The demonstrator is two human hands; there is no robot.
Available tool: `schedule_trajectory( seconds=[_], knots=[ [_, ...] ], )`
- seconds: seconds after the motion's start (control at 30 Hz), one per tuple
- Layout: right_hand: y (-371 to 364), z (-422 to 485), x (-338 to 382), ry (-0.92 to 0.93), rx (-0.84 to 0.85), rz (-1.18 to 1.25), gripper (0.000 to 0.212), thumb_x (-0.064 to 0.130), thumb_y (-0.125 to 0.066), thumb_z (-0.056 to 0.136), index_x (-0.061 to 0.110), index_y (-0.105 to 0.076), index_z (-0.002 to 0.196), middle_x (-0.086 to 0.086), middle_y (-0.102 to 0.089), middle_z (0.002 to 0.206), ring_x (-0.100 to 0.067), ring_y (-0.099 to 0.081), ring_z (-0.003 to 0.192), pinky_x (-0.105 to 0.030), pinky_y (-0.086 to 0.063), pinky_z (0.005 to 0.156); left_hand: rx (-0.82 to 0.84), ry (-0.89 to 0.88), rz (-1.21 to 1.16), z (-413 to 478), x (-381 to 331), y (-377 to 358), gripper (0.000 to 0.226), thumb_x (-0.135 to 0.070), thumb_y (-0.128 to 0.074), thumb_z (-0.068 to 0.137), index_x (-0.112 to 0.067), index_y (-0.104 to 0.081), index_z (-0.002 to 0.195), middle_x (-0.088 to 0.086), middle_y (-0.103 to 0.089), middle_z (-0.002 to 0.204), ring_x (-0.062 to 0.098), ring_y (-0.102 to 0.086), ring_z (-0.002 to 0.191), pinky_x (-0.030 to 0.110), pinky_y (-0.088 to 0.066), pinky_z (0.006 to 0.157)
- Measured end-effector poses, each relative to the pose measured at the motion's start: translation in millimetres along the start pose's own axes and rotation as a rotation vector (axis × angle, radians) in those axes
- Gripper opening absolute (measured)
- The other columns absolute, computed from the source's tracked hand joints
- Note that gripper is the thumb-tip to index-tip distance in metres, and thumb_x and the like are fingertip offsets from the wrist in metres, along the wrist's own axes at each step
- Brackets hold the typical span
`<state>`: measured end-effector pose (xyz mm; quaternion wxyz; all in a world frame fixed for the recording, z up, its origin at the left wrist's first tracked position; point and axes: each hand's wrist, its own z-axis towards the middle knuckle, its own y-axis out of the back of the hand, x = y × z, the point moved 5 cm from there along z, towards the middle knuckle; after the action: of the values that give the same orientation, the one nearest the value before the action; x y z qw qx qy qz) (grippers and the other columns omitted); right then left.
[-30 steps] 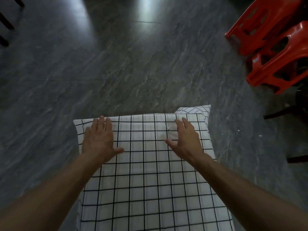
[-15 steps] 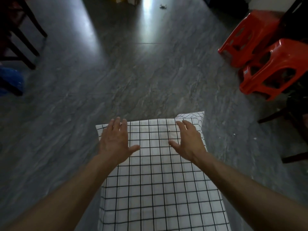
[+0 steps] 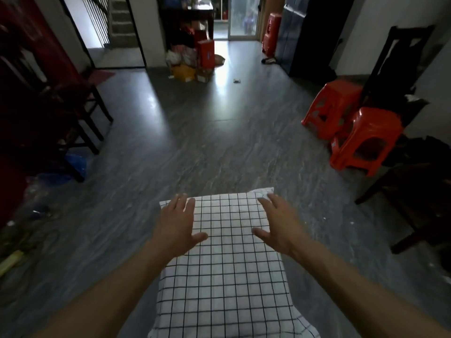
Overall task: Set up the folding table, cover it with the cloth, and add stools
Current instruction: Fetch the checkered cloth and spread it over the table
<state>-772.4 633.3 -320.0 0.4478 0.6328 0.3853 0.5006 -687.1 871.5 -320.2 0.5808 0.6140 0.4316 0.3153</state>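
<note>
A white cloth with a black grid (image 3: 227, 269) covers the small folding table in front of me; the table itself is hidden under it. My left hand (image 3: 177, 223) lies flat on the cloth near its far left corner, fingers straight. My right hand (image 3: 280, 223) lies flat near the far right corner, where a fold of cloth sticks out. Two red plastic stools (image 3: 366, 140) stand on the floor at the right, one (image 3: 328, 108) behind the other.
Dark wooden chairs stand at the right (image 3: 400, 69) and at the left (image 3: 73, 113). Boxes and bags (image 3: 192, 59) are piled at the far wall. More red stools (image 3: 271, 32) are stacked by the far door. The grey floor (image 3: 207, 142) lies between.
My head has tilted up, so the room and both stools come into view. Both hands have stayed flat on the cloth's far end, sliding slightly outward toward its corners.
</note>
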Motion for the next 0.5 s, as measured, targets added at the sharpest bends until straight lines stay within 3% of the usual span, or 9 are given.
schedule_trajectory(
  seconds=[0.13,0.33,0.5],
  knots=[
    [77.2,-70.9,13.2,0.051,-0.039,-0.022,0.089,0.058,-0.069,0.081,0.023,-0.027,0.152,-0.006,-0.024,0.161,-0.024,-0.02,0.148,-0.042,-0.024,0.12,-0.065,-0.057,-0.014,-57.1,-20.3,86.4,0.099,-0.066,-0.059,0.083,-0.013,-0.016,0.154,0.01,-0.013,0.163,0.028,-0.007,0.15,0.04,-0.014,0.121],
    [175.4,-149.2,38.3,0.073,-0.132,0.018,0.09,0.058,-0.065,0.085,0.021,-0.022,0.155,-0.009,-0.015,0.164,-0.025,-0.012,0.151,-0.041,-0.018,0.122,-0.177,-0.104,0.053,-140.9,-26.5,199.9,0.09,-0.061,-0.058,0.086,-0.011,-0.022,0.152,0.013,-0.019,0.16,0.029,-0.015,0.148,0.039,-0.017,0.12],
    [214.8,-207.6,68.3,0.068,-0.242,0.007,0.09,0.057,-0.067,0.084,0.019,-0.025,0.155,-0.011,-0.019,0.163,-0.026,-0.014,0.151,-0.04,-0.019,0.122,-0.257,-0.124,0.039,-194.2,-28.0,245.4,0.084,-0.055,-0.058,0.089,-0.01,-0.026,0.151,0.014,-0.024,0.158,0.029,-0.019,0.145,0.038,-0.021,0.118]
  ],
)
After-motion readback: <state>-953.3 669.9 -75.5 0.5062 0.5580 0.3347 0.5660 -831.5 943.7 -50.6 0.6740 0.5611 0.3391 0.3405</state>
